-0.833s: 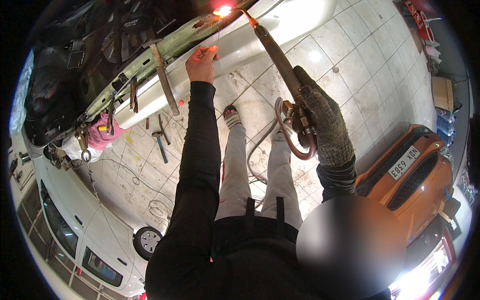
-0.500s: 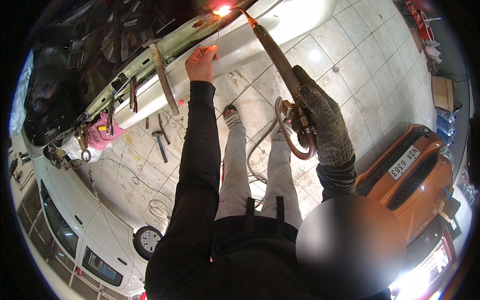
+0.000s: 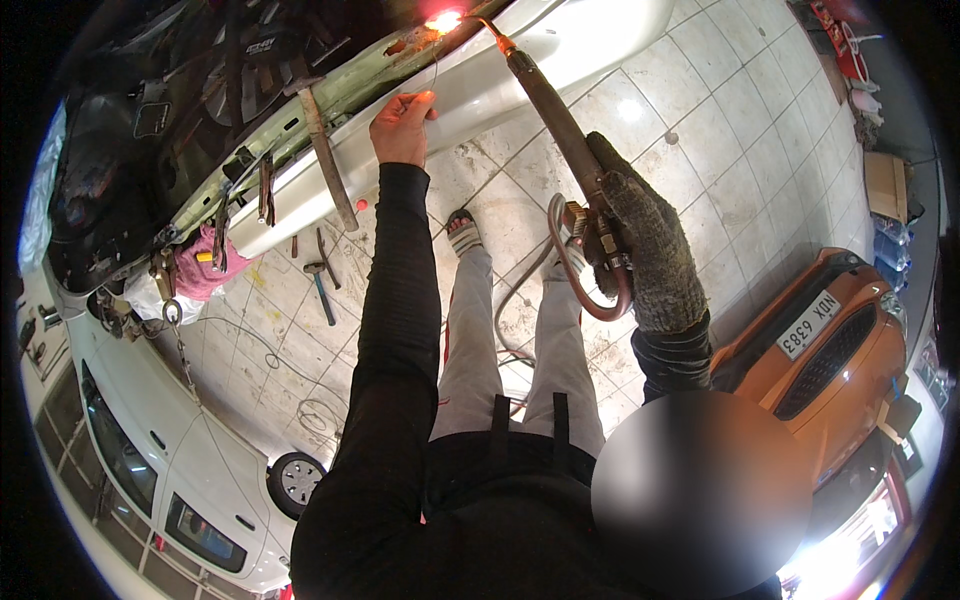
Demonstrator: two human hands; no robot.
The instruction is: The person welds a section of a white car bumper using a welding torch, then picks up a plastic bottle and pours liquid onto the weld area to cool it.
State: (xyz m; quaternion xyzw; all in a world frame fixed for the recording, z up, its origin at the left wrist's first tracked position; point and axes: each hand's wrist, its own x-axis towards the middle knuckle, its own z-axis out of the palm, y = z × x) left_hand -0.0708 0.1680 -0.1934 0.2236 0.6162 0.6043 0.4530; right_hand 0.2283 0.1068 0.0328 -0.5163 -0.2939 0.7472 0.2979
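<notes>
My right hand (image 3: pixel 645 245), in a thick dark knit glove, is closed around the handle of a gas welding torch (image 3: pixel 553 112). The torch's bent tip points at a bright glowing spot (image 3: pixel 443 21) on the pale green metal edge (image 3: pixel 375 62) of a car body. Bare and pinched together, my left hand (image 3: pixel 402 128) holds a thin wire rod (image 3: pixel 436 72) that runs up toward the glow. A hammer (image 3: pixel 327 158) hangs over the body edge to the left of my left hand. A reddish hose (image 3: pixel 604 310) loops from the torch's rear end.
Another hammer (image 3: pixel 320 293) lies on the tiled floor (image 3: pixel 690 90). Pliers-like clamps (image 3: pixel 266 190) and a pink cloth (image 3: pixel 212 262) sit along the body edge. A white car (image 3: pixel 190 450) stands at left, an orange car (image 3: pixel 815 350) at right. Hoses and cable trail near my feet.
Almost nothing differs. Both hands stay in place, with the torch tip and wire still at the glowing spot.
</notes>
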